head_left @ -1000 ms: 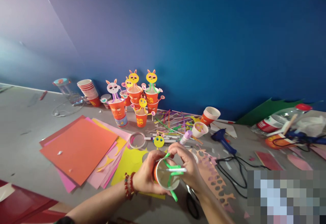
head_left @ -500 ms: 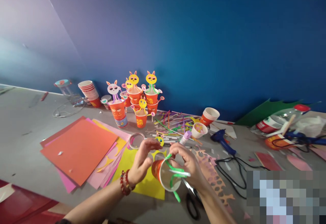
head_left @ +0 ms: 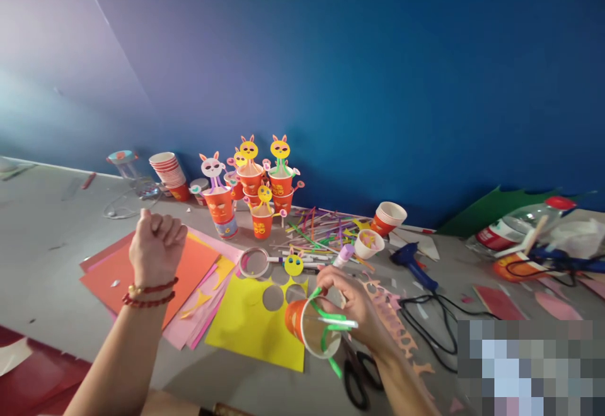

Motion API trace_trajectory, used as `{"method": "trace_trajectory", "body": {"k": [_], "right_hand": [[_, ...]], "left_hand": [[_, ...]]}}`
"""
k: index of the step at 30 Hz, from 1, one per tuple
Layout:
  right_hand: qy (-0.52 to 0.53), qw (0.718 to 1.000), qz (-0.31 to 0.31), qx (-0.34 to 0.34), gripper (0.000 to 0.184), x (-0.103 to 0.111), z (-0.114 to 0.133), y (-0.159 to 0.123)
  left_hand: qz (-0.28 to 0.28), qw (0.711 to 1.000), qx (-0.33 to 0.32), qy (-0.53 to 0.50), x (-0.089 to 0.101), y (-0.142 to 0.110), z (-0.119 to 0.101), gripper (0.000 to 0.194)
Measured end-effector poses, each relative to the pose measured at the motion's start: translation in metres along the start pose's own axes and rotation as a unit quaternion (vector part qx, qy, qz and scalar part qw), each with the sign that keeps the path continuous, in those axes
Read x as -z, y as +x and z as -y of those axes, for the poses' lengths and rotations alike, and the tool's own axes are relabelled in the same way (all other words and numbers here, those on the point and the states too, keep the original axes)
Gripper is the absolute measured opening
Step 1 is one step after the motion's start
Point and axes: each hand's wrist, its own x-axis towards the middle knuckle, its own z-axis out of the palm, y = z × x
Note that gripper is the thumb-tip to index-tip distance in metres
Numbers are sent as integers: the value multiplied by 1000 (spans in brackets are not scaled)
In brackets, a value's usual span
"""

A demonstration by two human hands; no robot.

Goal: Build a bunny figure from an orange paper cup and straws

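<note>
My right hand point(head_left: 347, 306) grips an orange paper cup point(head_left: 295, 320), tipped so its white inside faces right. Green pipe cleaners point(head_left: 326, 315) stick out around the cup's rim, with a white stick point(head_left: 347, 323) among them. My left hand point(head_left: 158, 246), with red bead bracelets at the wrist, is raised above the orange paper sheets point(head_left: 198, 258); its fingers are curled and nothing shows in them. Black-handled scissors point(head_left: 355, 384) lie under my right hand. A yellow paper animal face point(head_left: 293, 263) lies just beyond the cup, near a yellow sheet with round holes point(head_left: 255, 334).
Finished cup figures point(head_left: 262, 220) stand by the wall, beside stacked cups point(head_left: 167, 173). Loose pipe cleaners point(head_left: 316, 230), a roll of tape point(head_left: 254, 263), a glue stick point(head_left: 344, 255) and a small cup of scraps point(head_left: 369, 244) lie ahead. A blue glue gun point(head_left: 413, 265) and bottle point(head_left: 524, 220) are right.
My left hand has moved away from the cup to the left, and its fingers have curled closed. My right hand still holds the cup, in nearly the same place.
</note>
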Motion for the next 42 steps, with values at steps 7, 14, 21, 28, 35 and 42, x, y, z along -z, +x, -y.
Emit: {"method": "trace_trajectory", "body": {"k": [7, 14, 21, 28, 35, 42], "right_hand": [[12, 999, 28, 13, 12, -5, 4, 1], [30, 998, 52, 27, 13, -8, 5, 0], [29, 997, 66, 27, 11, -7, 2, -1], [30, 998, 45, 13, 16, -4, 1, 1], [0, 1000, -10, 6, 12, 0, -9, 6], [-19, 999, -44, -10, 10, 4, -22, 8]], "left_hand": [[354, 883, 157, 266, -50, -80, 44, 23], [609, 715, 153, 307, -94, -76, 47, 34], [651, 644, 303, 264, -101, -71, 58, 38], [559, 732, 372, 119, -100, -80, 44, 35], [277, 897, 344, 19, -62, -61, -8, 44], [175, 933, 207, 236, 25, -43, -53, 33]]}}
